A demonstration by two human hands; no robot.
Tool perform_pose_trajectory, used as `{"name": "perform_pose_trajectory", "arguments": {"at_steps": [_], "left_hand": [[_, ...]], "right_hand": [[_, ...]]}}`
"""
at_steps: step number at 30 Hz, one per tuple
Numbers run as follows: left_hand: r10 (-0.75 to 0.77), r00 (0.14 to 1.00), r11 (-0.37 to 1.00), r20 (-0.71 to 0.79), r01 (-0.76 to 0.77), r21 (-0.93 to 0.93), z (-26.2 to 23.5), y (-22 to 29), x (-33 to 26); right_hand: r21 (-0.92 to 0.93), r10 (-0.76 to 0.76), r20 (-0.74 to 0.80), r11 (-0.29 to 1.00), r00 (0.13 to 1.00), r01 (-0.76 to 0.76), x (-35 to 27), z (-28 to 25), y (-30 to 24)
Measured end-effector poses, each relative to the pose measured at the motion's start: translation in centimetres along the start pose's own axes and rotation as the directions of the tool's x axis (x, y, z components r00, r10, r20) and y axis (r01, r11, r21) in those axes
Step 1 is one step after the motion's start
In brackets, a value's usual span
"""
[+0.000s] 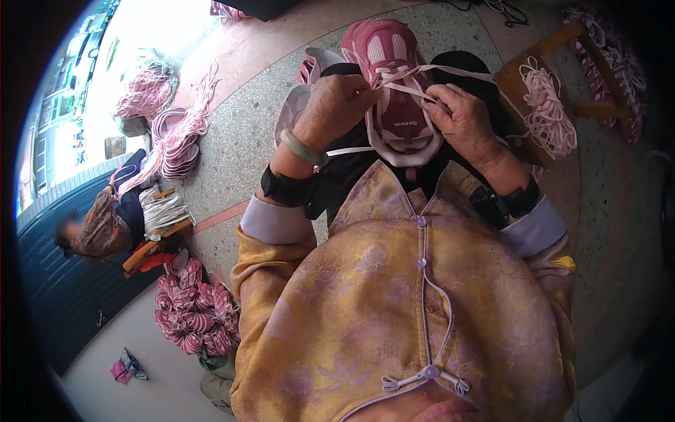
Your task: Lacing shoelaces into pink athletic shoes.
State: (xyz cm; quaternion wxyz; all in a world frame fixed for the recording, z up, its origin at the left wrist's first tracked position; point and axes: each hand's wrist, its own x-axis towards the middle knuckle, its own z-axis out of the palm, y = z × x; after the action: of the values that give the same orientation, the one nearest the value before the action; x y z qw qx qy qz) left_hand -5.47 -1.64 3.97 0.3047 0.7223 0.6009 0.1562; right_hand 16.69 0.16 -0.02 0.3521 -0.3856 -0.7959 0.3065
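Single head-worn fisheye view, looking steeply down the person's chest at the lap, close in; floor point(253, 126) curves toward rim.

Soft, even daylight across the speckled terrazzo floor point(246, 133); shadows faint. Blown-out white glare at upper left, washing out the pavement behind the heap of pink laces point(144, 91). Heavy fisheye bending and black vignette around the rim. Sharp centre, slightly soft, blurred edges.
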Motion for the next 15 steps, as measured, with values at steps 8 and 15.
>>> {"name": "perform_pose_trajectory", "arguments": {"at_steps": [8, 15], "left_hand": [[-0.071, 0.997, 0.779, 0.031, 0.075, -0.623, -0.5, 0.7, 0.0], [-0.05, 0.989, 0.75, 0.14, 0.13, -0.649, -0.7, 2.3, 0.5]], "right_hand": [[-0.055, 0.012, 0.015, 0.998, 1.0, -0.011, 0.2, -0.4, -0.2], [-0.126, 0.011, 0.058, 0.992, 0.998, -0.004, 0.0, -0.5, -0.6]]}}
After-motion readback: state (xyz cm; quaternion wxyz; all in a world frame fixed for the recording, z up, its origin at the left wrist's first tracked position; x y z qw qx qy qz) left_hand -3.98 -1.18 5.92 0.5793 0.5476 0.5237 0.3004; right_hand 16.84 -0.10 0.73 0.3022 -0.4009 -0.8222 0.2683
